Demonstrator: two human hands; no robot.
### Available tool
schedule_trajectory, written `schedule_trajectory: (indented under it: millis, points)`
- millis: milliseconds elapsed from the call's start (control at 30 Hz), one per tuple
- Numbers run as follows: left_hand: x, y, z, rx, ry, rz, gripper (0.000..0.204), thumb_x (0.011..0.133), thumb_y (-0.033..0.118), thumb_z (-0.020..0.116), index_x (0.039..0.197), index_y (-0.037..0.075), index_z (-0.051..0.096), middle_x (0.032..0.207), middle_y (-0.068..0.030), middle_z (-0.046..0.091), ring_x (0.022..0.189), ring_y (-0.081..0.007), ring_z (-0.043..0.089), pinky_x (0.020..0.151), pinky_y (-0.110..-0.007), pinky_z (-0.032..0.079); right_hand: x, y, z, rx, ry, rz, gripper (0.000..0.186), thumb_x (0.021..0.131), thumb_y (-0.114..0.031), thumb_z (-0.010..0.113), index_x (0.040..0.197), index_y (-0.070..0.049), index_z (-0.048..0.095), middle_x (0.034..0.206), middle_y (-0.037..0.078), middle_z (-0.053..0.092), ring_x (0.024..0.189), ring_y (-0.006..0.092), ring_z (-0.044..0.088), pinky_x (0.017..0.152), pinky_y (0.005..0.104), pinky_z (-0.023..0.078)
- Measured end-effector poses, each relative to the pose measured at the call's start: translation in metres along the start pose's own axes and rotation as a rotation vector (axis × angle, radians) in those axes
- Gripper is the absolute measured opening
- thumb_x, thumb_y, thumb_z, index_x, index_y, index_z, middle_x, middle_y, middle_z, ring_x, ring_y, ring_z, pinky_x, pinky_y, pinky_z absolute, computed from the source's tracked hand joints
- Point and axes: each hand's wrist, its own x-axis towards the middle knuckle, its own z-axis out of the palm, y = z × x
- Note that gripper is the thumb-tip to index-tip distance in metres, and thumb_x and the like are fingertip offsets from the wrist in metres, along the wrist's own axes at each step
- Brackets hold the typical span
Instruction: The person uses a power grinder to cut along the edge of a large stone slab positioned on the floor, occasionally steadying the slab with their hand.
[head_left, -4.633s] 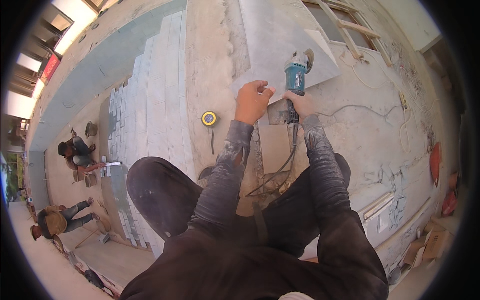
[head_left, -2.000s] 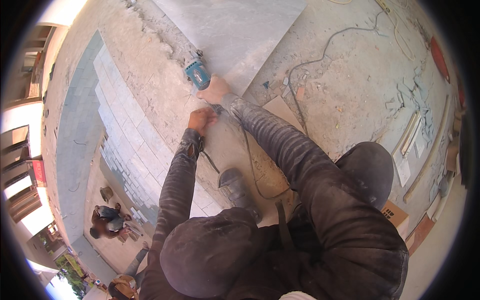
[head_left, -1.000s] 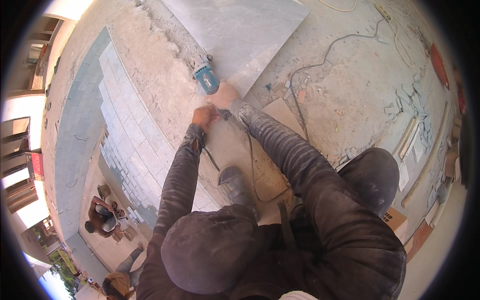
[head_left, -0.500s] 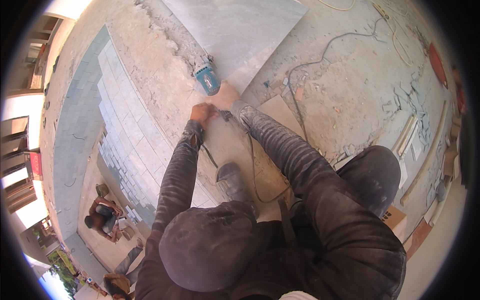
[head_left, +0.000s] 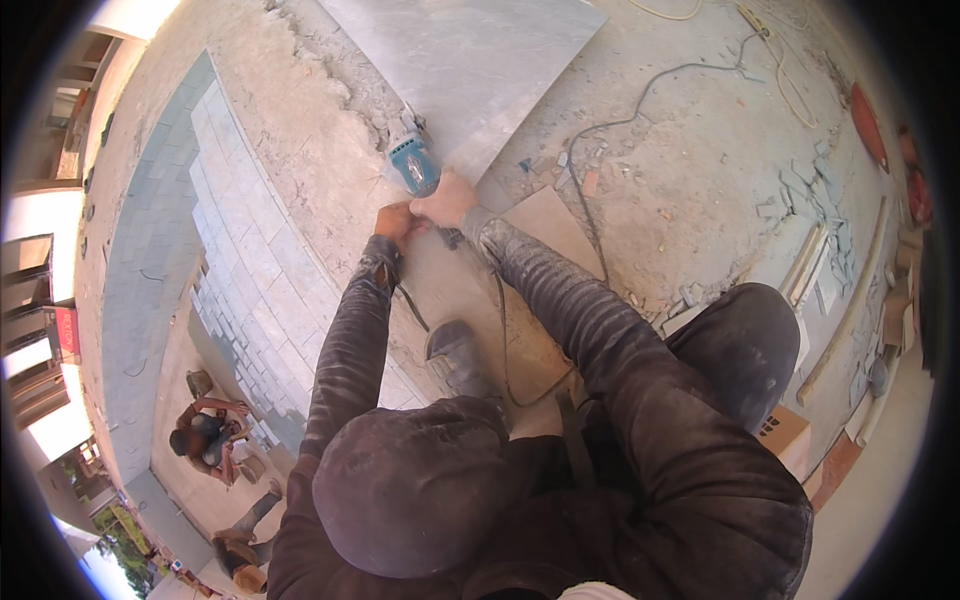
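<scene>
A teal handheld tile cutter [head_left: 410, 165] rests at the left edge of a large grey tile slab [head_left: 480, 60], its front end pointing away from me. My right hand [head_left: 447, 200] is closed round the rear of its body. Close beside it, my left hand [head_left: 397, 222] is closed at the back end of the cutter, its fingers partly hidden. A dark power cord [head_left: 503, 330] hangs below my hands. The blade is too small and blurred to make out. A dusty shoe [head_left: 458, 352] stands on the ground below my hands.
Pale paving tiles [head_left: 250, 210] cover the ground at left, with two people [head_left: 210, 437] low beyond them. A smaller tile piece [head_left: 545, 225] lies right of my hands. A cable [head_left: 640, 110] winds across rubble. Broken tile offcuts [head_left: 825, 215] and a cardboard box [head_left: 785, 437] are at right.
The tile cutter stays at the slab's edge, held by both hands, with barely any shift. At lower left, a seated person's arm has moved outward. The whole view has shifted slightly.
</scene>
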Motion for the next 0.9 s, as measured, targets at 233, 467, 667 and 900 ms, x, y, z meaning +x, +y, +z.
schedule_trajectory:
  millis: [233,467,667,900]
  points:
    - [-0.001,-0.003,0.008,0.046,0.017,-0.023,0.015,0.095,0.011,0.055,0.101,0.007,0.069,0.088,-0.0028,0.067,0.071,-0.0111,0.064,0.059,-0.023,0.054,-0.01,0.012,-0.001,0.012,0.005,0.032,0.073,0.06,-0.038,0.074,0.11,0.012,0.057,0.105,0.031,0.065,0.101,0.0403,0.065,0.087,0.0414,0.052]
    - [0.032,-0.023,-0.062,0.552,-0.229,0.868,0.017,0.091,0.006,0.056,0.102,-0.001,0.067,0.094,-0.0102,0.068,0.08,-0.0181,0.067,0.065,-0.03,0.059,-0.026,-0.017,0.0,0.027,-0.107,0.026,0.083,0.062,-0.04,0.076,0.124,0.008,0.048,0.117,0.03,0.061,0.111,0.0409,0.06,0.096,0.0433,0.049]
    - [0.022,-0.019,-0.005,-0.066,-0.027,0.051,0.016,0.09,0.005,0.055,0.099,-0.002,0.067,0.092,-0.0107,0.067,0.078,-0.0208,0.067,0.066,-0.031,0.059,-0.035,0.017,-0.006,-0.004,-0.028,0.056,0.082,0.062,-0.041,0.078,0.122,0.008,0.051,0.111,0.029,0.064,0.107,0.0401,0.063,0.092,0.0418,0.05]
    - [0.014,-0.01,-0.002,-0.061,-0.017,0.034,0.018,0.092,0.01,0.056,0.102,-0.002,0.066,0.094,-0.0131,0.069,0.078,-0.0218,0.067,0.065,-0.032,0.058,-0.046,0.019,-0.008,0.014,-0.037,0.062,0.08,0.062,-0.04,0.079,0.12,0.008,0.052,0.114,0.028,0.063,0.109,0.0394,0.062,0.093,0.0423,0.05]
